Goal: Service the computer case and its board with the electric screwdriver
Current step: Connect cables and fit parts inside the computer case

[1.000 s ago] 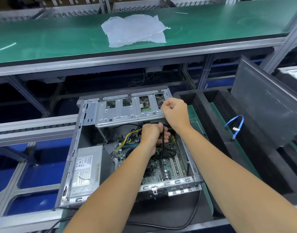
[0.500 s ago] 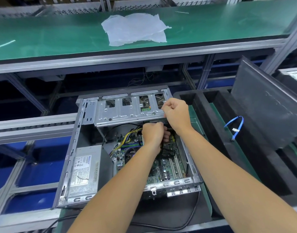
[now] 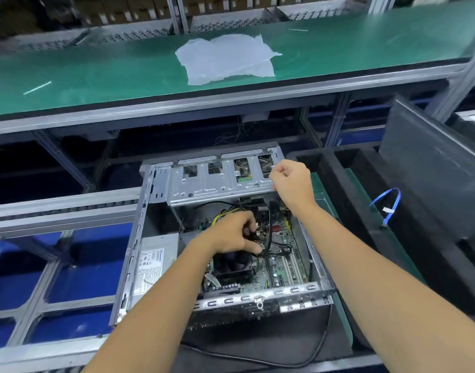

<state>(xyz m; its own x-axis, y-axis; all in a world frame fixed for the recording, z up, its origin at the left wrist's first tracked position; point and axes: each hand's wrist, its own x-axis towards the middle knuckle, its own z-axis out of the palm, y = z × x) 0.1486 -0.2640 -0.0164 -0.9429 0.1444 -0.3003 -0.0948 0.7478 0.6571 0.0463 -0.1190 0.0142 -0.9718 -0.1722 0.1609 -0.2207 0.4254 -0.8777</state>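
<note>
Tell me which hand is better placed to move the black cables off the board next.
Left. The left hand is already down inside the case, fingers pinching the black cables above the board. The right hand is up at the drive cage.

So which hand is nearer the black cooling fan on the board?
Left. The left hand sits just above the fan, holding black cables. The right hand is farther up, at the metal drive bracket.
</note>
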